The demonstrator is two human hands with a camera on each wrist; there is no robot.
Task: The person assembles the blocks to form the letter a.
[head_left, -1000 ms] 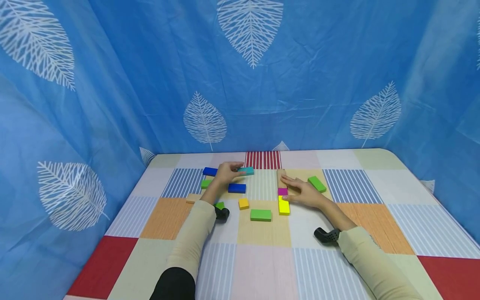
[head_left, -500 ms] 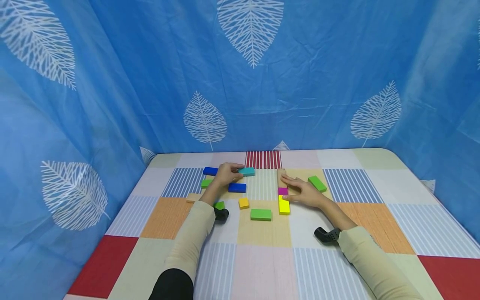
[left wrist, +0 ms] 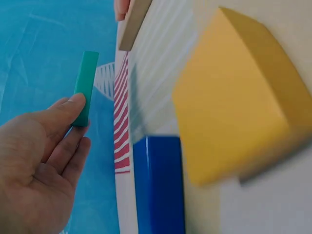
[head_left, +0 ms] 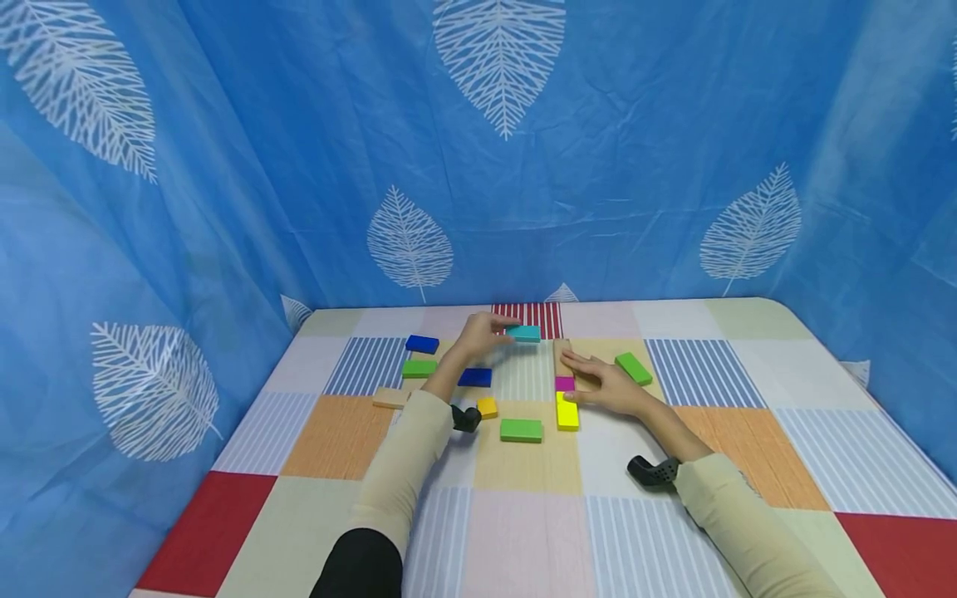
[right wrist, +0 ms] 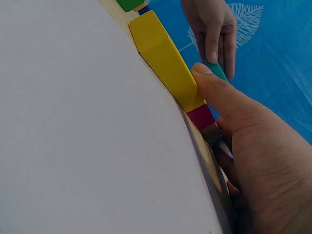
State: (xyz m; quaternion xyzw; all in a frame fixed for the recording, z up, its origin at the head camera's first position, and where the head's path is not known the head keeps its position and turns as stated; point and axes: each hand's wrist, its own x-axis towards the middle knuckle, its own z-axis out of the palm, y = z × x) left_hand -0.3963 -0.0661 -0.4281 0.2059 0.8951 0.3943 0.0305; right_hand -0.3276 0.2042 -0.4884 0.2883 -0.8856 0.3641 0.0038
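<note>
My left hand pinches a teal block by one end between thumb and fingers. In the left wrist view that teal block appears raised off the table. My right hand rests at a row made of a plain wooden block, a magenta block and a yellow block. Its thumb touches the yellow block, as the right wrist view shows, and its loosely extended fingers lie at the wooden block, partly hidden behind the hand.
Left of centre lie two blue blocks, a green block, a wooden block and a small orange-yellow block. Another green block sits nearer, and one more green block lies right of the right hand. Blue curtains surround the table.
My left hand has carried the teal block up and to the right, closer to the far end of the wooden block. The right hand has stayed in place.
</note>
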